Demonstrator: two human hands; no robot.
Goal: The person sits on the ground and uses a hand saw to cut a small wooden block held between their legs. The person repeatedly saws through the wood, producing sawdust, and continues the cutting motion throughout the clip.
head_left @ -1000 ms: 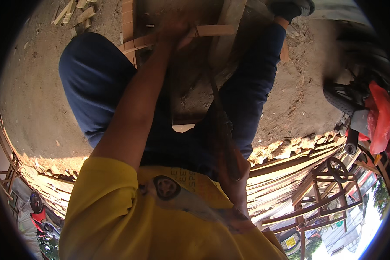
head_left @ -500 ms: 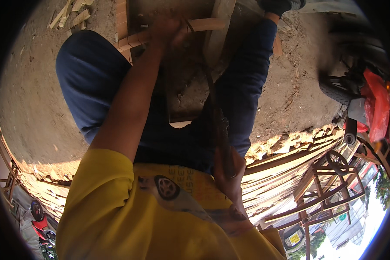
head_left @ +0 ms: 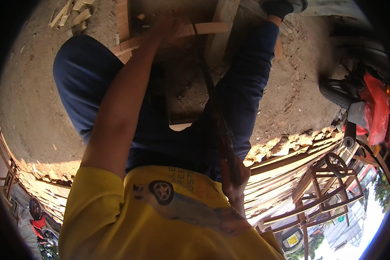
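Observation:
A curved wooden strip (head_left: 208,28) with evenly spaced dark cross lines lies crosswise beyond my knees. My left hand (head_left: 169,28) is closed on its middle; the fingers are dim and blurred. Low on my right side, my right hand (head_left: 235,173) is wrapped round the near end of a long dark tool (head_left: 219,123). The tool runs away from me along my right thigh and narrows to a thin, blade-like far end, which meets the strip just right of my left hand. I cannot tell its exact kind.
A marked wooden bar (head_left: 122,19) and a thick beam (head_left: 223,30) extend away under the strip. Offcuts (head_left: 80,17) lie on the dirt floor at far left. Long planks (head_left: 290,164) are stacked behind right, near a wooden frame (head_left: 316,190). A wheel (head_left: 333,91) and red plastic (head_left: 374,108) stand right.
My right hand and the long dark tool have shifted slightly toward me and to the right. My left forearm has drawn back a little, and the strip sits slightly nearer.

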